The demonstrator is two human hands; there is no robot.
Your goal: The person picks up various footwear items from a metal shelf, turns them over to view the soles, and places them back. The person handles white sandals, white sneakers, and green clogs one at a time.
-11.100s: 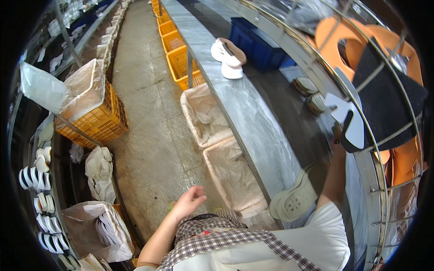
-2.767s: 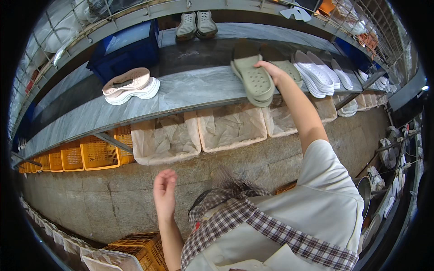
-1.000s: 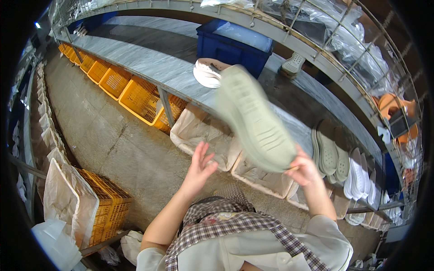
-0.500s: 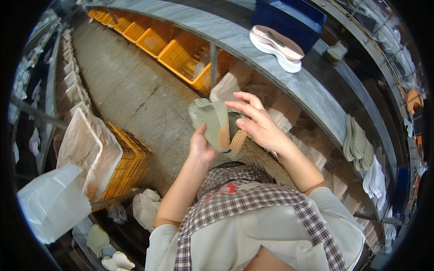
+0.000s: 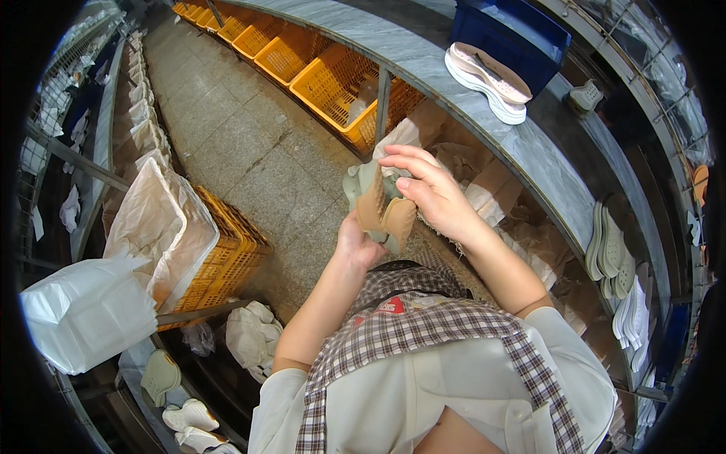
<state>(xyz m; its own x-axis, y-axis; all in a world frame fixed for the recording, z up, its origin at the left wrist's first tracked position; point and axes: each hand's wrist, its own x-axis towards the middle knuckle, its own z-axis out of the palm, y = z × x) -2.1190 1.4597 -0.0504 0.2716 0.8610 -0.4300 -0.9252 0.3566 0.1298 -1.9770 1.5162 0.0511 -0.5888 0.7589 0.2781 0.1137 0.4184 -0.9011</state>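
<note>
The bent green-and-tan footwear (image 5: 372, 204) fills the gap between the left hand (image 5: 359, 242) and the right hand (image 5: 439, 193). Beyond them, the floor (image 5: 227, 144) gives a wide lane toward the far left, bounded by the lined yellow basket (image 5: 227, 253) on the left and the table (image 5: 552, 170) on the right. A metal post (image 5: 383, 106) and yellow crate (image 5: 333, 87) block the way ahead. Along the table, a hand could pass between the pink-and-white soles (image 5: 488, 83), before the blue bin (image 5: 518, 38), and the green soles (image 5: 611, 250), nearer right.
</note>
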